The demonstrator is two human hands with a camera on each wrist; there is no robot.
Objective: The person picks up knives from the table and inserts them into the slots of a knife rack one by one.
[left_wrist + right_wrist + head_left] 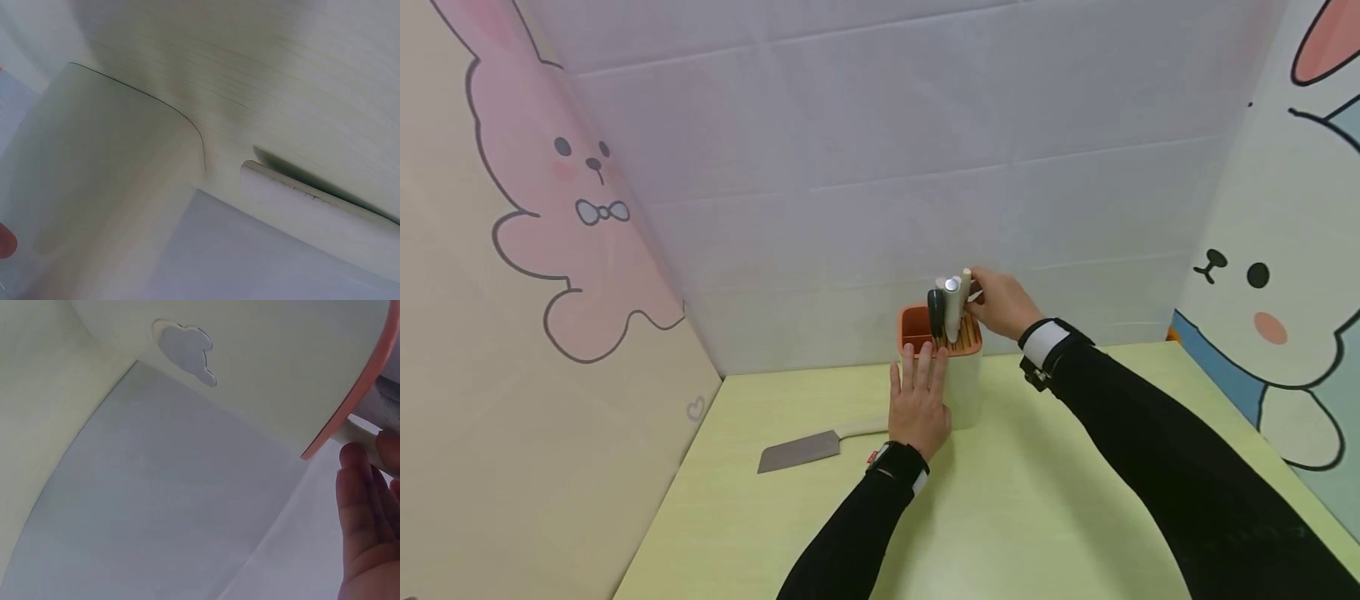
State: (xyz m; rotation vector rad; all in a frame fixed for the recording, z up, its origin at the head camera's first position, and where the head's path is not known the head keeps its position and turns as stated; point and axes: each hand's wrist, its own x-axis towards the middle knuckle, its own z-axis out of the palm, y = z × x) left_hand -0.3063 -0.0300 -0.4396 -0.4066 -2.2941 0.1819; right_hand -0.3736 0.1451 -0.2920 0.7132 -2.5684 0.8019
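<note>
A white knife block [966, 392] with an orange rim stands at the back of the table. My left hand [919, 412] rests against its front, fingers straight and reaching up to the rim. At the block's right side, my right hand [1002, 302] pinches the cream handle [966, 282] of a knife whose blade is hidden in the slotted part. That handle [357, 435] shows between thumb and fingers in the right wrist view. Beside it stand a thick light-grey handle [952, 312] and a black handle [936, 312]. A cleaver [801, 451] lies flat left of the block, its handle end behind my left hand.
The block's left compartment [915, 323] is orange inside and open at the top. A pale wall sheet [820, 250] rises right behind the table [1022, 517]. Side panels with cartoon rabbits [580, 250] stand left and right.
</note>
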